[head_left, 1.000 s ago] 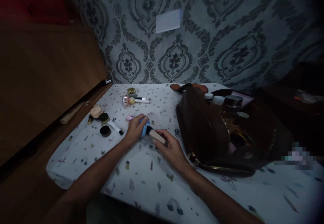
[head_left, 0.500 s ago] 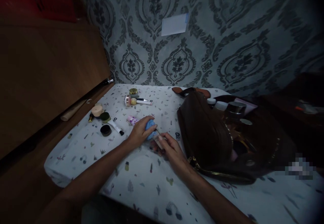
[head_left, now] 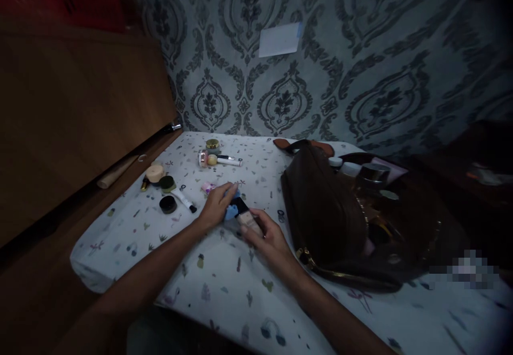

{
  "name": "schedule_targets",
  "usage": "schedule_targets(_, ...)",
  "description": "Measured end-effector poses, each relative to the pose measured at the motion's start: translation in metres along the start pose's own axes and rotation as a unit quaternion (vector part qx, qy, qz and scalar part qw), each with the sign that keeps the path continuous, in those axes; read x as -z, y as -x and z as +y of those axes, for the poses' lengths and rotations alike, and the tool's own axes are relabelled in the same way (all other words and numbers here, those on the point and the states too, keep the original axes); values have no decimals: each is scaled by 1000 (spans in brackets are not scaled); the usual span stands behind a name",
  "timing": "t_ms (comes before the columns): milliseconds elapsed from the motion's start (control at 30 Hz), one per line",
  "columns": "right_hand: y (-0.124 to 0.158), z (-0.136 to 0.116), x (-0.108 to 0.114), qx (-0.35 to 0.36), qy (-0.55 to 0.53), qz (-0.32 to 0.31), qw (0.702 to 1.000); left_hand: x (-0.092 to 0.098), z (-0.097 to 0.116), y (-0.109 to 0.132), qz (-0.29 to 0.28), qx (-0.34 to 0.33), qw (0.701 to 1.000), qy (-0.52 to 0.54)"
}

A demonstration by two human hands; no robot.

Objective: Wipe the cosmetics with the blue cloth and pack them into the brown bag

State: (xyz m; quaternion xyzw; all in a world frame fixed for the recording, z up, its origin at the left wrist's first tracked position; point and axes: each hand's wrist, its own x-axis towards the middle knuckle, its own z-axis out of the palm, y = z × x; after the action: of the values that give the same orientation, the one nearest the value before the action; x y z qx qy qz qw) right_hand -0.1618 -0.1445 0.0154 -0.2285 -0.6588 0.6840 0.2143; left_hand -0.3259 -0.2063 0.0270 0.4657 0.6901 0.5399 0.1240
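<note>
My right hand (head_left: 272,242) is closed around a small foundation bottle (head_left: 249,222) with a beige body and a black cap. The bottle tilts, with its cap end toward my left hand. My left hand (head_left: 215,206) is closed on a crumpled blue cloth (head_left: 231,213), which lies against the cap; the fingers partly cover it. Just beyond the left knuckles, a pink and purple patterned item (head_left: 208,186) rests on the table, partly hidden. To the left are a dark round jar (head_left: 168,204) and a white-handled brush (head_left: 183,201).
An open brown bag (head_left: 324,216) full of containers stands to the right. On the patterned tabletop (head_left: 216,269) are a green jar (head_left: 167,184), a beige jar (head_left: 154,172), a gold-lidded jar (head_left: 212,144) and a pink jar (head_left: 203,158). A wooden cabinet (head_left: 80,103) borders the left.
My left hand has drawn slightly back to the left with the blue cloth. The bottle has turned in my right hand, and its black cap now shows.
</note>
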Motion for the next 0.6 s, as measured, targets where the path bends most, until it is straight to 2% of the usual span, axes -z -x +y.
schedule_targets(100, 1, -1, 0, -31, -65, -24, 997, 0, -4, -3, 21, 14, 999, 21)
schedule_targets(200, -1, 1, 0, -50, -109, -8, 993, 0, -3, -4, 61, 59, 994, 76)
schedule_targets(267, -2, 3, 0, -71, -139, 10, 988, 0, 1, -2, 70, 65, 991, 92)
schedule_targets(300, -3, 3, -1, -79, -155, 19, 985, -1, 4, 0, 68, 43, 994, 80)
schedule_targets(367, -3, 4, -1, -88, -181, 35, 979, -4, 9, 6, 39, -45, 998, 29)
schedule_targets(467, -3, 3, -2, -85, -184, 37, 979, -11, 12, 14, -52, -185, 980, -58)
schedule_targets(533, -2, 3, -2, -85, -175, 31, 980, -14, 11, 17, -95, -208, 970, -82)
schedule_targets(600, -2, 1, -2, -94, -185, 23, 978, -14, 10, 16, -86, -183, 977, -71)
